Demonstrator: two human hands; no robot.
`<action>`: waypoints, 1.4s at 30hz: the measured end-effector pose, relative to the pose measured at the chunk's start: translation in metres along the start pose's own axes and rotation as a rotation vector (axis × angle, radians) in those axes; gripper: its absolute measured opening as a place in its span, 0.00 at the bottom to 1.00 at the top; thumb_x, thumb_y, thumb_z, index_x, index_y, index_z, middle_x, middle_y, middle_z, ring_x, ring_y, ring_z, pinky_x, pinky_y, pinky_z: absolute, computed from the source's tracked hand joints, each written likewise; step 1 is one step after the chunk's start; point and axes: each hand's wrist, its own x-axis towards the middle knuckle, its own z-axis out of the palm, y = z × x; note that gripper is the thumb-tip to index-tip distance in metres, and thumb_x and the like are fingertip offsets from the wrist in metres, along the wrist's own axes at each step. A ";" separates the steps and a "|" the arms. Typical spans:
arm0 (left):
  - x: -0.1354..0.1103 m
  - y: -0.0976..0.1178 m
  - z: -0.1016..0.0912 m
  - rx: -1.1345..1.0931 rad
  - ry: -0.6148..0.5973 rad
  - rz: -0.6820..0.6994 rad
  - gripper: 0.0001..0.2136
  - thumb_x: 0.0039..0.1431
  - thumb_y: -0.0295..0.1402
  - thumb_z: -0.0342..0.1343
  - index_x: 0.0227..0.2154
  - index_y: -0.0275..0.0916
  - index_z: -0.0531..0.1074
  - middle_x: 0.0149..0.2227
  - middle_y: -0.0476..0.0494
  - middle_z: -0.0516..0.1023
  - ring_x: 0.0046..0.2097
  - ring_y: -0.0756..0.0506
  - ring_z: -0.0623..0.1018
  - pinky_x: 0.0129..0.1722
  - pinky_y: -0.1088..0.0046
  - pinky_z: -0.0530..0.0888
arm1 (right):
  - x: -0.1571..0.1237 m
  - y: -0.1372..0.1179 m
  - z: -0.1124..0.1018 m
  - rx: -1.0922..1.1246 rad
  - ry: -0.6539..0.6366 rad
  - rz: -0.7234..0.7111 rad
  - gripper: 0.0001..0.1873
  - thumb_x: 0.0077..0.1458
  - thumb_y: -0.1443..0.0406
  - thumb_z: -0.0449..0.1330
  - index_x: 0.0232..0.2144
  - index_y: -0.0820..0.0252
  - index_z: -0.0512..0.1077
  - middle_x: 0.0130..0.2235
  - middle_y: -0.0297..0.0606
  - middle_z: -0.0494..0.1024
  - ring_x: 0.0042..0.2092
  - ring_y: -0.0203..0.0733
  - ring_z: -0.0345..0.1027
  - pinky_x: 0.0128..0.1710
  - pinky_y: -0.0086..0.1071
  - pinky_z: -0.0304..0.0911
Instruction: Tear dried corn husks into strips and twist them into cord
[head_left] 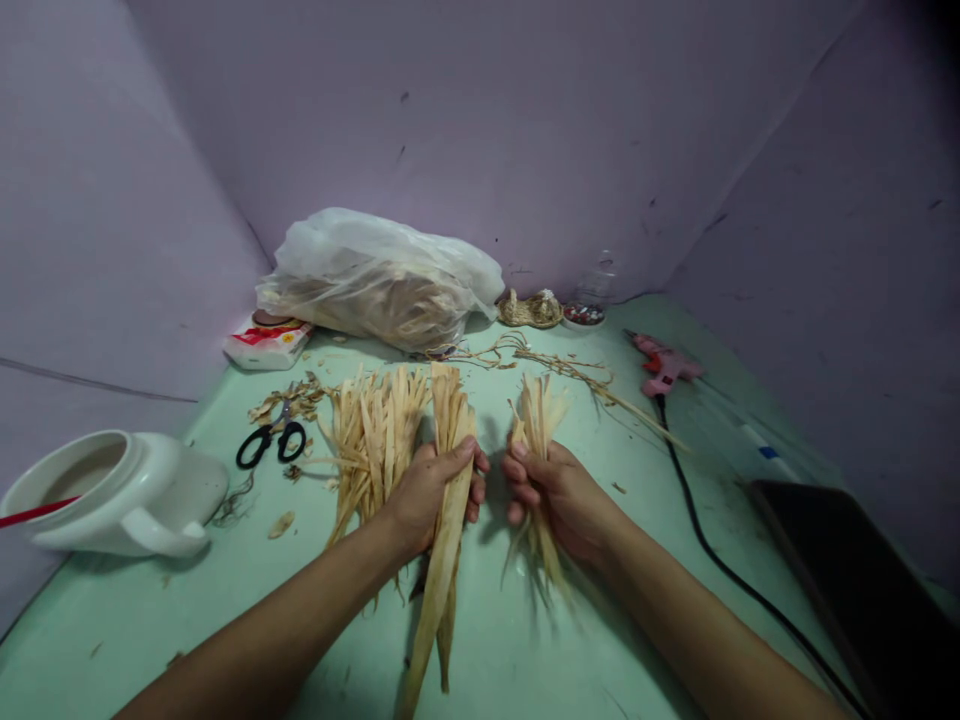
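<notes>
My left hand [439,490] is closed around a few long, flat, pale dried leaf strips [448,540], the thumb pressed along their front. Their lower ends hang toward the table's near edge. My right hand [551,490] grips a shorter, frayed bunch of dried strips [541,410], with thin ends fanning out above and below the fingers. A small gap separates the two hands. Just left of my left hand, a pile of similar dried strips [367,430] lies on the table, partly hidden by the hand and forearm.
Black-handled scissors [271,440] lie by leaf scraps [296,398]. A white jug [142,490] is at the left. Behind are a plastic bag [382,280], a tissue pack [268,345] and twisted cord [562,365]. At right are a pink glue gun [666,365] and a dark flat object [847,590].
</notes>
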 end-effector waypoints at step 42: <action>-0.006 0.005 0.008 0.162 0.084 0.058 0.08 0.40 0.32 0.58 0.23 0.34 0.67 0.10 0.54 0.62 0.11 0.55 0.60 0.09 0.80 0.58 | 0.000 0.012 0.000 -0.212 0.062 -0.197 0.17 0.38 0.60 0.66 0.25 0.62 0.63 0.18 0.27 0.63 0.18 0.27 0.53 0.17 0.23 0.50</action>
